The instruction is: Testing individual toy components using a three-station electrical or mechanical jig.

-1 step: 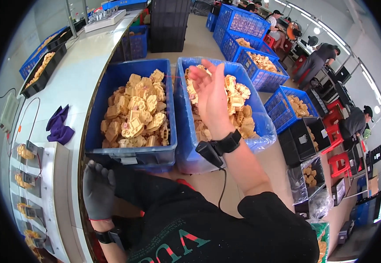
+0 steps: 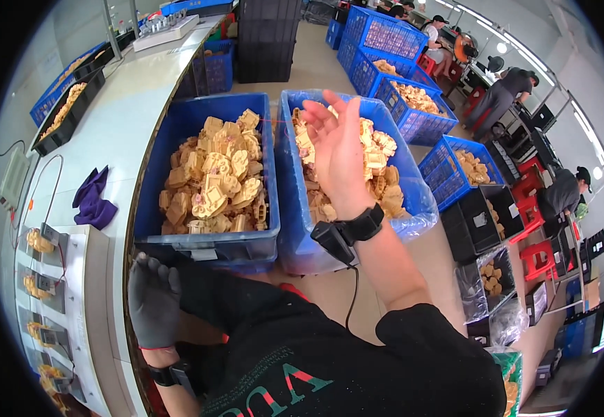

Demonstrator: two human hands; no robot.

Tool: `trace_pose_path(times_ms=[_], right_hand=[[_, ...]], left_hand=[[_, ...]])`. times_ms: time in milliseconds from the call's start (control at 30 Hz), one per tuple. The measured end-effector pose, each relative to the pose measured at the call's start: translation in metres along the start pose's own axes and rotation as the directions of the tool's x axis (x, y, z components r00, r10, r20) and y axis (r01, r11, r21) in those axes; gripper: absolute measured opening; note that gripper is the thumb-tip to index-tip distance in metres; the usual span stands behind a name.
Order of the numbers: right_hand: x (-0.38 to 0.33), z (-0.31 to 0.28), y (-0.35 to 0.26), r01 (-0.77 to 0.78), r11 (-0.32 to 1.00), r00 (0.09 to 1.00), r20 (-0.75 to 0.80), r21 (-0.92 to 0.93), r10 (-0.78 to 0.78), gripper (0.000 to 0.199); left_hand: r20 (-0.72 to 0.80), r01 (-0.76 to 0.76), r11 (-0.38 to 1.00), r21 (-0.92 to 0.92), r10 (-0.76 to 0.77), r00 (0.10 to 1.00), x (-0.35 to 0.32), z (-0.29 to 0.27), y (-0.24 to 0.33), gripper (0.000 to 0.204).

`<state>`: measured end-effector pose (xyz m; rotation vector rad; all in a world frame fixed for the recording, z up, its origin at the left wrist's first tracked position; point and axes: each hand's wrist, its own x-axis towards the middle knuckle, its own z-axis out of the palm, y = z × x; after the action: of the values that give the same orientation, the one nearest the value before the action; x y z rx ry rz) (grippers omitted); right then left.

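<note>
My right hand (image 2: 338,149) is bare and raised over the right blue bin (image 2: 289,208), palm turned up and to the left. Its fingers are apart, a little curled, and hold nothing. A plastic liner hangs over that bin's rim, and tan moulded pieces (image 2: 375,160) fill it. My left hand (image 2: 154,299), in a grey glove, is beside the bench edge, just below the left blue bin (image 2: 208,241). Its fingers stretch forward with nothing visible in them. Similar tan pieces (image 2: 215,174) are heaped in the left bin. Each wrist wears a black strapped device.
The white bench (image 2: 118,132) along my left carries a purple cloth (image 2: 94,199) and a fixture (image 2: 83,299) holding several tan pieces. Blue crates (image 2: 420,121) of pieces, black bins (image 2: 479,222) and red stools (image 2: 538,258) stand at right. People work farther off at right.
My left hand has shifted very slightly to the left. My right hand has moved a touch up and right. The bins and pieces look the same.
</note>
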<state>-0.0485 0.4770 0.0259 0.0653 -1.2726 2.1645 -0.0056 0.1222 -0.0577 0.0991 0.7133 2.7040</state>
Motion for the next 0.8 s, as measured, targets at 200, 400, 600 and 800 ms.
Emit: trace_pose_path(times_ms=[200, 400, 600, 800], right_hand=[[0.011, -0.013, -0.038, -0.002, 0.985, 0.988, -0.152, 0.175, 0.029, 0.060], [0.070, -0.030, -0.101, 0.094, 0.912, 0.981, -0.193, 0.399, -0.017, 0.054], [0.097, -0.162, -0.247, 0.525, 0.784, 0.770, -0.577, 0.331, -0.271, 0.071], [0.039, -0.200, -0.307, 0.668, 0.741, 0.529, -0.740, 0.062, -0.415, 0.069]], left_hand=[[0.143, -0.047, 0.998, 0.029, 0.042, 0.989, 0.024, 0.025, 0.011, 0.030], [0.233, -0.171, 0.985, -0.012, 0.169, 0.958, 0.114, 0.094, 0.082, 0.029], [0.096, -0.173, 0.955, -0.240, 0.201, 0.975, 0.219, 0.182, 0.071, 0.041], [0.133, -0.086, 0.970, -0.226, 0.118, 0.984, 0.215, 0.155, 0.066, 0.040]])
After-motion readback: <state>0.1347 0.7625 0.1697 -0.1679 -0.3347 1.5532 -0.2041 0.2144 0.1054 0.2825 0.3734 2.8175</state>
